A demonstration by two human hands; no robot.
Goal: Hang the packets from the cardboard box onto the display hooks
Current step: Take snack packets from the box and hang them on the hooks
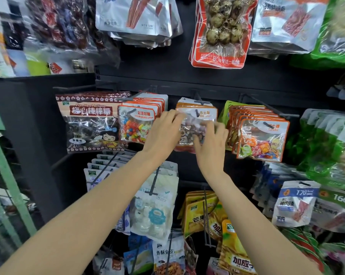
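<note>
Trouble would come if the packet's (193, 127) hole misses the hook (199, 102): it could slip down, or nudge the packets already hanging behind it. I hold this packet of mixed candy against the front of the hook's stack, my left hand (163, 133) gripping its left edge, my right hand (212, 142) curled round its lower right corner, just beside the colour-bean packets (137, 126).

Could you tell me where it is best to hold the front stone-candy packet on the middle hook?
Probably by its two side edges, from the front. The stone-candy packet hangs flat, facing outward, and the hook pierces its top. The left hand and right hand already flank it.
</note>
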